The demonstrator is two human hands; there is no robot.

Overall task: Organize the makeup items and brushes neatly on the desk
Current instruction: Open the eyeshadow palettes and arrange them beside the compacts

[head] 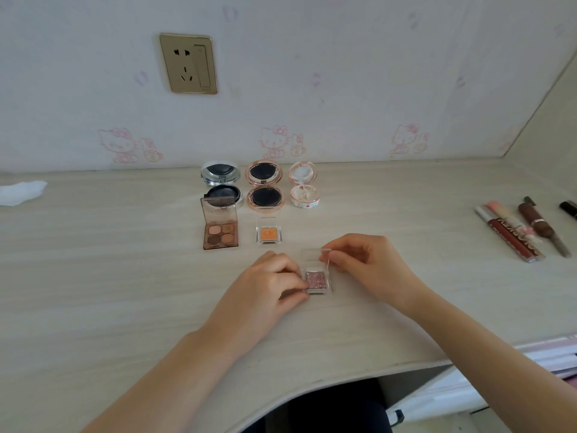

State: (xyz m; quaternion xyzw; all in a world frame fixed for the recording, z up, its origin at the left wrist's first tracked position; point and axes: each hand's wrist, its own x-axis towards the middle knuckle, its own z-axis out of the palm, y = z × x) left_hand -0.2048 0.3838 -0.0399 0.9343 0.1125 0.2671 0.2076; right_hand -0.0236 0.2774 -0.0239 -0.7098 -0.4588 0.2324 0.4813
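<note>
A person's two hands work a small pink eyeshadow case point(317, 280) at the near middle of the pale wood surface point(93, 276). The left hand point(268, 285) pinches the case's base between curled fingers point(298, 284), while the right hand point(368, 264) pinches the edge of its clear hinged lid point(313, 257), which stands raised.

Behind them an orderly grid is forming — a silver compact point(221, 182), a rose-gold compact point(264, 185) and a white compact point(303, 185) sit open in a row near the wall, with a brown four-pan palette point(220, 231) and an orange single shadow point(268, 234) just in front. Lip glosses and tubes point(518, 229) lie loosely grouped well to the right; a white tissue point(22, 192) lies far left.

The pink case looks light, stiff and slick, its thin plastic hinge and pressed powder likely fragile — best held by the base's side walls, not the lid. Its likely place is the open spot right of the orange shadow.
</note>
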